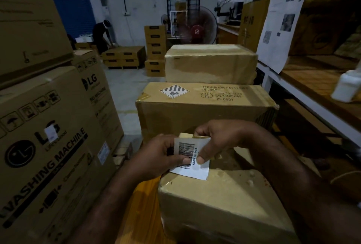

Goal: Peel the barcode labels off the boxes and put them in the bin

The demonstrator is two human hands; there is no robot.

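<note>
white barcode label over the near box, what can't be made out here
Head view only:
- White barcode label: whether its lower edge still sticks to the tape-wrapped brown cardboard box; left hand and right hand cover parts.
- Bin: not in view.
- Distant stacked cartons' print: too small.

"KS9110816-019" on barcode label (192,158); "LG WASHING MACHINE" on left carton (45,146).
</note>
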